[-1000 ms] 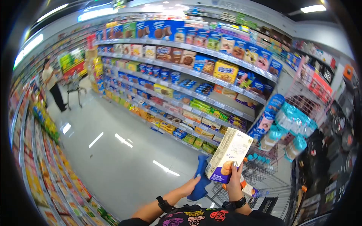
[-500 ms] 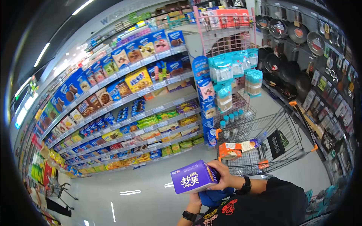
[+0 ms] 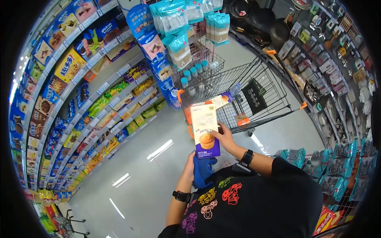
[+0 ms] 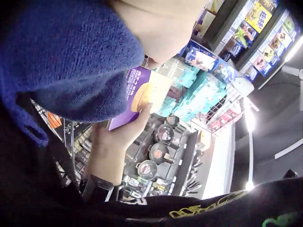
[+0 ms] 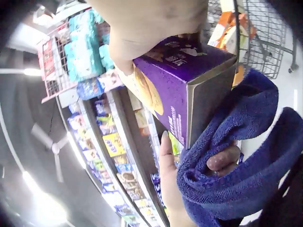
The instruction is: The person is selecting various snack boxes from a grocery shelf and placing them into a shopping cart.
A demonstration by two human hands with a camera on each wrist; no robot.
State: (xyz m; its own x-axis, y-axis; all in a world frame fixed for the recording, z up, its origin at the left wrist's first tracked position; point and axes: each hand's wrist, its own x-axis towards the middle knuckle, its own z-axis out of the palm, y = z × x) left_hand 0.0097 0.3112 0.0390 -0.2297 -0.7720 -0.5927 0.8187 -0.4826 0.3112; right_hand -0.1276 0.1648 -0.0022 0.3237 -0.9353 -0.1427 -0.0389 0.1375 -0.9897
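Observation:
A cream and purple box (image 3: 204,119) with a round cake picture stands nearly upright over the cart's near corner in the head view. My right hand (image 3: 227,139) grips its right side, thumb on the printed face; the right wrist view shows that hand (image 5: 158,28) over the purple box (image 5: 173,85). Just below the box, my left hand (image 3: 189,166) holds a blue cloth (image 3: 203,171). Fingers of the left hand (image 5: 173,184) curl through the folded cloth (image 5: 227,189) in the right wrist view. In the left wrist view the cloth (image 4: 71,56) hides much of the left hand.
A wire shopping cart (image 3: 270,113) with several packages stands beyond the box. Snack shelves (image 3: 95,59) curve along the left. Teal packs (image 3: 178,49) hang ahead, and pans (image 3: 279,33) with utensils line the right. Another cart (image 3: 65,224) is at the lower left.
The head view has swung right and down toward the cart. The box has turned from its purple end back to its cream face, still gripped by my right hand. The cloth stays in my left.

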